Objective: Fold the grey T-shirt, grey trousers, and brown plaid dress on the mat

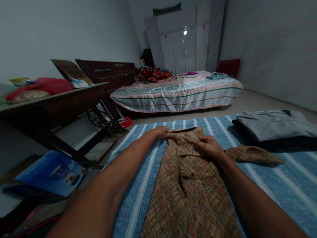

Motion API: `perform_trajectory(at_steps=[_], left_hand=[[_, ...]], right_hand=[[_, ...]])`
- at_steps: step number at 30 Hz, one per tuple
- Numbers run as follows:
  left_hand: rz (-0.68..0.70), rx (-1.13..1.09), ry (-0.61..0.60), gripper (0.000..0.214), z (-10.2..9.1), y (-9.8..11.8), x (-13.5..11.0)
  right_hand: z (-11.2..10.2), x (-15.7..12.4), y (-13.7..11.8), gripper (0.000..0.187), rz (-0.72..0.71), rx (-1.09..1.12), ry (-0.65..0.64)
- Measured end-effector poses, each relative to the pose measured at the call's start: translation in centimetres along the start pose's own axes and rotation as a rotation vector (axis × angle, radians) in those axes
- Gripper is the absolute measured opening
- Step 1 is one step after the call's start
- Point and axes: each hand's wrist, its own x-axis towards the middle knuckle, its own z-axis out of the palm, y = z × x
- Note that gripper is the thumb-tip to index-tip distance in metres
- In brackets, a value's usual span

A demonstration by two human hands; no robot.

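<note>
A brown plaid shirt (190,195) lies stretched out on a blue bed sheet with white stripes (145,185). Its collar end points away from me, and one sleeve (255,154) sticks out to the right. My left hand (162,131) is closed on the cloth at the shirt's upper left edge. On the upper right part, my right hand (209,145) pinches the fabric between thumb and fingers. Folds run across the cloth just below the hands. The shirt's near end passes out of the bottom of the view.
Folded grey and black clothes (279,127) are stacked at the right. Beyond stands another bed (178,96) with a red floral cloth (153,74). A wooden table (61,102) bearing a red bag (49,86) is at left, above a blue box (54,173). A wardrobe (178,43) stands behind.
</note>
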Motion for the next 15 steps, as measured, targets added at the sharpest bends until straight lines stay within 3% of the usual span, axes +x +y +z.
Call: perform_trajectory(at_steps=[5,11,15], left_hand=[[-0.077,-0.001,0.105,0.016,-0.1,0.5,0.0],[-0.196,-0.217,0.181,0.004,-0.2,1.2,-0.6],[-0.264,-0.317,0.184,0.008,-0.1,1.3,-0.9]], right_hand=[[0.2,0.0,0.1,0.025,0.011,0.020,0.043],[-0.1,0.3,0.3,0.028,-0.015,0.004,0.130],[0.0,0.2,0.1,0.029,-0.031,-0.001,0.145]])
